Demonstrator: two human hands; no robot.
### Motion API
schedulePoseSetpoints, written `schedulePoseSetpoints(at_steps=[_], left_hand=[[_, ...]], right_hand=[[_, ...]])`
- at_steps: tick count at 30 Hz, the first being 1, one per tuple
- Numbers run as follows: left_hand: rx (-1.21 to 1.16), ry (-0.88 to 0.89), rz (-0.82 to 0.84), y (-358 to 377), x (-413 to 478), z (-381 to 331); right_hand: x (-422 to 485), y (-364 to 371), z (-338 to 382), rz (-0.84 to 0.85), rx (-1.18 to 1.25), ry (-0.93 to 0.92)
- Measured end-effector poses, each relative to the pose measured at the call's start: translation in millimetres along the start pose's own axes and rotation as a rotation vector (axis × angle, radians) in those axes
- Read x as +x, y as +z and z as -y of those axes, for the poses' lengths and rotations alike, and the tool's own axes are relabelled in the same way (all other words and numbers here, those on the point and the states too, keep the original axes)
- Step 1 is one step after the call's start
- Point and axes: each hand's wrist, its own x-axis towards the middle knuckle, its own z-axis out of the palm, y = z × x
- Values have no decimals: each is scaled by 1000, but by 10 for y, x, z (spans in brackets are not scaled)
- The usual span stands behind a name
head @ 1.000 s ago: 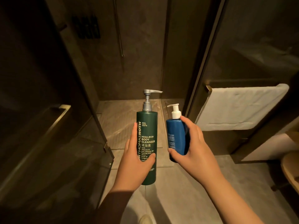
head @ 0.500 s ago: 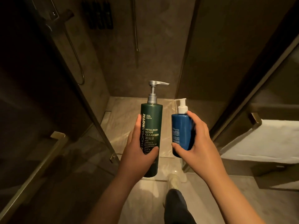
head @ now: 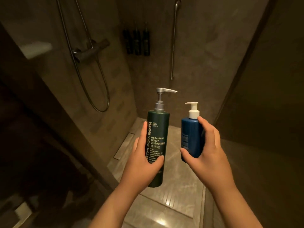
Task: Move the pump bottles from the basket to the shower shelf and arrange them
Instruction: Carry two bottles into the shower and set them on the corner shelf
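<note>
My left hand grips a tall dark green pump bottle with a silver pump, held upright in front of me. My right hand holds a shorter blue pump bottle with a white pump, also upright, just right of the green one. Both bottles hang in the air above the shower floor, a small gap between them. No basket is in view. A pale shelf-like ledge shows dimly on the left wall.
A shower mixer bar with a looping hose is on the left wall. Three dark wall-mounted bottles hang on the back wall beside a vertical rail. The glass door stands at my left.
The view has advanced into the shower and tilted up: the towel rail is out of sight, the mixer and wall bottles are nearer. Both hands still carry their bottles, slightly farther apart.
</note>
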Motion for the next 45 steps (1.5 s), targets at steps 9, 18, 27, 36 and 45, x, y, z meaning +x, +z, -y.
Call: schedulePoseSetpoints(at_steps=[9, 18, 27, 36, 45], left_hand=[[51, -60, -86, 96, 968, 154], [4, -24, -125, 224, 2351, 386], [-34, 7, -250, -447, 3809, 483], [82, 0, -484, -1308, 4362, 630], [183, -50, -849, -2183, 4490, 614]], right_hand=[[1034, 301, -363, 71, 5, -27], [2267, 620, -675, 93, 16, -74], [3916, 1281, -456, 102, 53, -246], [4879, 2205, 68, 249, 259, -423], [5612, 3181, 913, 486, 525, -700]])
